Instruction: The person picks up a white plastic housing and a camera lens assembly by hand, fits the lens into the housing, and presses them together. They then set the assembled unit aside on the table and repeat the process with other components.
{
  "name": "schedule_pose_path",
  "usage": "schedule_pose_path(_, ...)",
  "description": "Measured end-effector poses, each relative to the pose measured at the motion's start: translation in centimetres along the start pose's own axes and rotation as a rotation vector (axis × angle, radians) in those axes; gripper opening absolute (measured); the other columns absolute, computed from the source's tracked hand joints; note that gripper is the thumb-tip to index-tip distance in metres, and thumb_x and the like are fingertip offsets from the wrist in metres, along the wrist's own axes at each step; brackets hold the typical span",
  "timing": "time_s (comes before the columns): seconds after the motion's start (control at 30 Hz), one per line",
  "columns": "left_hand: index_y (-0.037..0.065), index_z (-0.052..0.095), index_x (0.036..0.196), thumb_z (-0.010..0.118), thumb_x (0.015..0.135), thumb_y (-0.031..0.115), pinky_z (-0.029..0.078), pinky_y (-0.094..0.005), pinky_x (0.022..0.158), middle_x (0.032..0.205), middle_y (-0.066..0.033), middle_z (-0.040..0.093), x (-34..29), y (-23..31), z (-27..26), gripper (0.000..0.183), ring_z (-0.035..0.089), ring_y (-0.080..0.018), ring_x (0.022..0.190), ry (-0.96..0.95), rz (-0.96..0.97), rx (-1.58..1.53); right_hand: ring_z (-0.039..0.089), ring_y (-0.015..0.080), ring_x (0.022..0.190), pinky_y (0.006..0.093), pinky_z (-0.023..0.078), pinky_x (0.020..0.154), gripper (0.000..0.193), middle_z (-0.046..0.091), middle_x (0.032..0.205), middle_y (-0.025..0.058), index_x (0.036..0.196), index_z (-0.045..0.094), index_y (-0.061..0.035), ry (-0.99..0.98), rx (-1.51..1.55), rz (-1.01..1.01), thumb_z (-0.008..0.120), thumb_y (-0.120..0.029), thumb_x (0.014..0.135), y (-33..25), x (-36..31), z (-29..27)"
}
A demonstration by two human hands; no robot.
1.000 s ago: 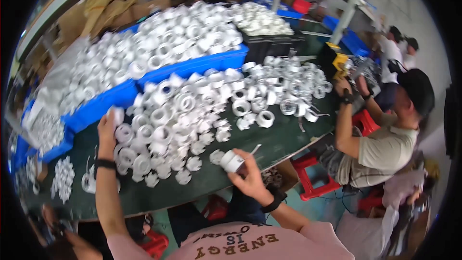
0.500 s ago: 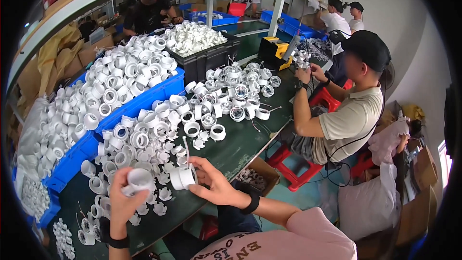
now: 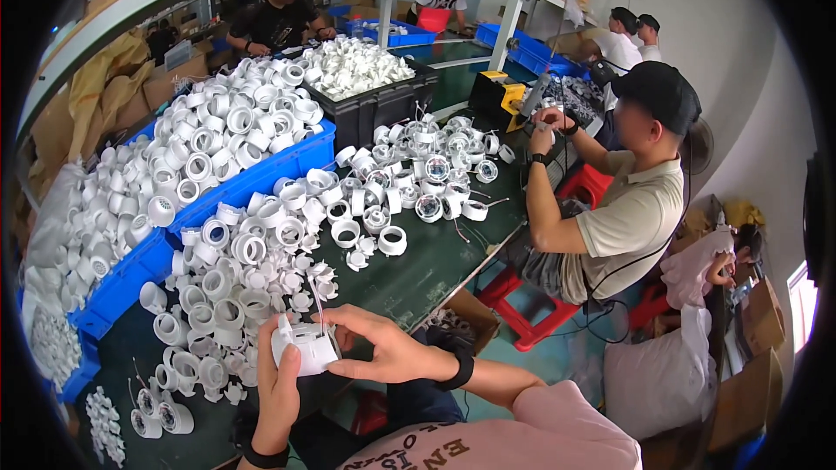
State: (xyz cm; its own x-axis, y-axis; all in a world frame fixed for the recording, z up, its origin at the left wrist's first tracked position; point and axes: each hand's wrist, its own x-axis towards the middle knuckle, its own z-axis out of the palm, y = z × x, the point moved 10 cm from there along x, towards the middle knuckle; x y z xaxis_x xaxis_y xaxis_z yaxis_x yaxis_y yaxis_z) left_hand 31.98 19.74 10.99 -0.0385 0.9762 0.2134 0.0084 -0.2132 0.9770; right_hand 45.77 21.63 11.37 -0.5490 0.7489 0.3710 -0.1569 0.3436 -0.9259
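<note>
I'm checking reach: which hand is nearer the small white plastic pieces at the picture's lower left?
Left. The left hand is to the right of the small white plastic pieces; the right hand is farther right.

Lit evenly around the right hand (image 3: 381, 350), washed out at the bright opening (image 3: 802, 303) far rightward, bowed farther out.

A white plastic housing (image 3: 315, 355) (pale wire (image 3: 317, 303) standing up) is held between left grip (image 3: 279, 387) and right grip (image 3: 383, 352).

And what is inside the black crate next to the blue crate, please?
Small white pieces, heaped above the rim of the black crate. The top layer hides what lies deeper, and the crate's floor cannot be seen.
</note>
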Motion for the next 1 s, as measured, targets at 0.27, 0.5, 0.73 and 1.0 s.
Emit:
schedule_pose_path(0.27,-0.003,0.054,0.110,0.034,0.099,0.034,0.042,-0.0298,0.080,0.102,-0.0117,0.058,0.1,-0.6,-1.1,0.043,0.055,-0.0179,0.090,0.148,-0.006,0.075,0.055,0.0243,0.092,0.0328,0.050,0.076,0.063,0.051,0.119,0.0165,0.134,0.042,0.0021,-0.053,-0.311,-0.188,0.073,-0.011,0.081,-2.8,0.8,0.8)
schedule_pose_path(0.5,-0.002,0.053,0.110,0.031,0.100,0.034,0.042,-0.0292,0.074,0.094,-0.0096,0.058,0.3,0.6,-0.3,0.043,0.054,-0.0163,0.083,0.171,0.135,0.039,0.058,0.0219,0.084,0.0319,0.049,0.074,0.067,0.053,0.113,0.0162,0.132,0.045,0.0046,-0.101,-0.522,-0.254,0.075,-0.024,0.079,-4.0,1.5,1.2)
schedule_pose_path(0.73,-0.004,0.051,0.112,0.032,0.098,0.033,0.043,-0.0299,0.070,0.094,-0.0129,0.058,-1.9,1.3,-1.2,0.044,0.056,-0.0178,0.079,0.196,0.258,0.089,0.059,0.0203,0.082,0.0309,0.050,0.073,0.073,0.054,0.108,0.0152,0.131,0.045,0.0058,-0.111,-0.468,-0.216,0.076,-0.031,0.076,-4.0,0.7,2.8)
schedule_pose_path(1.0,-0.006,0.050,0.113,0.039,0.095,0.034,0.045,-0.0322,0.069,0.095,-0.0176,0.057,-2.5,2.0,-0.9,0.045,0.057,-0.0207,0.079,0.177,0.447,0.152,0.059,0.0194,0.082,0.0309,0.050,0.073,0.076,0.054,0.105,0.0138,0.134,0.043,0.0055,-0.139,-0.400,-0.179,0.076,-0.030,0.075,-3.8,0.5,2.7)
